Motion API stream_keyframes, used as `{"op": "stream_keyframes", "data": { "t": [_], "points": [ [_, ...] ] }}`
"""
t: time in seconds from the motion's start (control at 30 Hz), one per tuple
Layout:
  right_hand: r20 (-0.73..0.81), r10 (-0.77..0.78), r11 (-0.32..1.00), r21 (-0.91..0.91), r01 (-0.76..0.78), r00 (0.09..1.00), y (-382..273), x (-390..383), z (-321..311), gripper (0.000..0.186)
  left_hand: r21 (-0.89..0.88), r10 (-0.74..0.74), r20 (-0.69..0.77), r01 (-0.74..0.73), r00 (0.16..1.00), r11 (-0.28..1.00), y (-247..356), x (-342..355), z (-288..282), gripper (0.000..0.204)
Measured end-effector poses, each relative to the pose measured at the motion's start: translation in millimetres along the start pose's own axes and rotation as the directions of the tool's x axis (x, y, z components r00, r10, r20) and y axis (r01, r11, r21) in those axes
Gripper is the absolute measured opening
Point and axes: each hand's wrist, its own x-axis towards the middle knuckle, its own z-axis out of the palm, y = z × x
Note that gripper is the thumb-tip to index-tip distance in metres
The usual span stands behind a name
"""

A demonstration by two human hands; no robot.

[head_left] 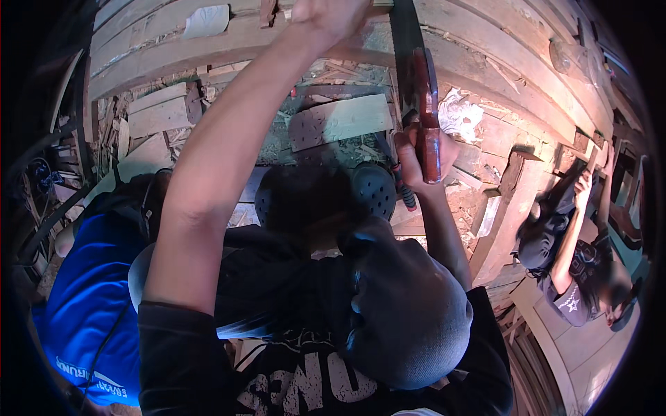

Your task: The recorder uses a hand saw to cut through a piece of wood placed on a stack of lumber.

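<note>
My right hand (pixel 418 158) is closed around the reddish-brown handle (pixel 430 111) of a handsaw. Its dark blade (pixel 407 35) runs up past the frame's upper edge, beside the bench planks. At the top, my left hand (pixel 329 15) rests by a thin wood strip (pixel 379 10) just left of the blade. The frame's edge cuts off its fingers, so its grip is hidden. Below the saw, a tool with a red-and-black handle (pixel 405 191) lies by my dark perforated shoe (pixel 374 193). A pale board (pixel 341 122) lies on the ground ahead of my feet.
Long wooden planks (pixel 485 41) span the far side, with a white sheet (pixel 207 21) on them. Wood offcuts and shavings litter the ground near a crumpled white wrapper (pixel 460 116). A person in blue (pixel 94 291) is close on the left; another person (pixel 579 256) works at the right.
</note>
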Motion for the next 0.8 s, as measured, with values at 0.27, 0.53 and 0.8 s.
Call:
{"op": "stream_keyframes", "data": {
  "t": [0.27,0.53,0.8],
  "points": [
    [-0.111,0.229,0.972,0.079,-0.221,0.967,-9.3,-68.4,-10.4,0.02,-0.037,0.025,0.01,-0.024,1.0,0.999,2.0,-3.9,-0.4,0.02],
    [0.05,-0.007,0.997,-0.079,0.011,0.999,-11.6,-16.3,-3.1,0.014,-0.12,-0.083,0.036,0.087,0.996,0.989,8.6,-4.6,-14.4,0.02],
    [0.028,0.053,0.991,-0.128,-0.049,0.998,-10.7,-25.9,-7.1,0.008,-0.054,-0.018,-0.025,0.017,1.0,0.998,7.9,0.7,-7.3,0.022]
  ]
}}
